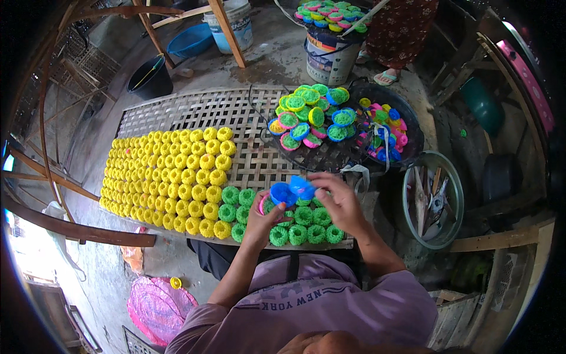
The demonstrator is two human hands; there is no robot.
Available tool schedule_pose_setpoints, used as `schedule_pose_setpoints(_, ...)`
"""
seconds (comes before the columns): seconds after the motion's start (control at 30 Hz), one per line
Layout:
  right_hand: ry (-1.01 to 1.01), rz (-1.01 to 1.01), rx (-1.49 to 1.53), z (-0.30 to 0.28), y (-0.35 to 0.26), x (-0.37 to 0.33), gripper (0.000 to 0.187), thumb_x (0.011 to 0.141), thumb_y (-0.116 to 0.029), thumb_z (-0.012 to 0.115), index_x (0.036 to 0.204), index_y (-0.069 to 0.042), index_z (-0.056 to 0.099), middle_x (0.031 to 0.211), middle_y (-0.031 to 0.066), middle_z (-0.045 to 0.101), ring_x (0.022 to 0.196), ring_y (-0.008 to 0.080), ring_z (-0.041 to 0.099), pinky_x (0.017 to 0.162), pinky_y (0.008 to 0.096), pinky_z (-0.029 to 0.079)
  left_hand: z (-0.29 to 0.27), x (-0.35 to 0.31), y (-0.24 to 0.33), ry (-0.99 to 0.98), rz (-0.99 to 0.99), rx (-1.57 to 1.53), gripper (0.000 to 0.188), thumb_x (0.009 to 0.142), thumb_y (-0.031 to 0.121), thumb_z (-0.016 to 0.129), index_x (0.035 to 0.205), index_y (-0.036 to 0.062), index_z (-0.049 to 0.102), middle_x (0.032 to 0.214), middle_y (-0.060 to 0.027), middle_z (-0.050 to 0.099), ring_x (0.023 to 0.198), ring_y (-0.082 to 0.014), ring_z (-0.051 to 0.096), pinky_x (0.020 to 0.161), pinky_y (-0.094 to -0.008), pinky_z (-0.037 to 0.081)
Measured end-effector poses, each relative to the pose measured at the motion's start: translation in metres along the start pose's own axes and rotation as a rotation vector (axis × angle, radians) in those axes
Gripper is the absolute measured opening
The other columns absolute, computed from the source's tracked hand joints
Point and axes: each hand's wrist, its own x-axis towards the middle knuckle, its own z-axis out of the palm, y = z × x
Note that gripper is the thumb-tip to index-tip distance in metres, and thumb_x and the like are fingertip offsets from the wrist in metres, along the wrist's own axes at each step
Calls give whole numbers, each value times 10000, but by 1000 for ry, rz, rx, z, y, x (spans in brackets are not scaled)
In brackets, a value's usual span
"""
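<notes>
Rough, hollow-centred round yellow pieces [188, 176] line the left end of the lattice-woven slatted bench [171, 112]. Above textured round green pieces [304, 216] along its near edge, toward the right corner, my left hand [259, 224] grips a smooth round blue plastic cup [282, 193]; my right hand [339, 200] pinches a second blue plastic piece [302, 187], motion-blurred, just beside it. Multicoloured cups with fuzzy green filling [306, 112] heap by the right end.

soft, fairly dim daylight covers the woven table [171, 109]; white glare washes out detail well beyond its near left corner. the right hand [338, 202] looks slightly blurred. straight edges bow toward a dark, rounded rim.
</notes>
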Motion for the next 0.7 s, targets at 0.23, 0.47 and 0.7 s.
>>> schedule_pose_setpoints(0.23, -212, -90, -292, 25, -31, -11, 231, 841, -31, 675, 1067, 16, 666, 1144, 156, 579, 1032, 320, 612, 857, 384, 504, 12, -27, 15, -102, 106, 129, 539, 877, 133, 731, 1333, 35, 462, 1283, -83, 545, 1126, -183, 570, 864, -370, 590)
schedule_pose_setpoints(0.47, 0, 71, -68, 18, -3, -5, 171, 853, -64, 675, 1005, 13, 681, 1059, 123, 616, 877, 204, 650, 753, 307, 517, 15, -16, 13, -30, 39, 19, 501, 854, 125, 749, 1273, 13, 498, 1162, -80, 595, 1017, -165, 620, 836, -346, 594)
schedule_pose_setpoints(0.7, -21, 358, 288, 2, 29, -6, 218, 891, -75, 615, 1078, 35, 636, 1077, 81, 604, 1019, 161, 581, 875, 303, 454, 16, 8, 0, -10, 21, 124, 489, 856, 168, 762, 1241, -1, 514, 1074, -84, 613, 913, -154, 649, 741, -324, 616)
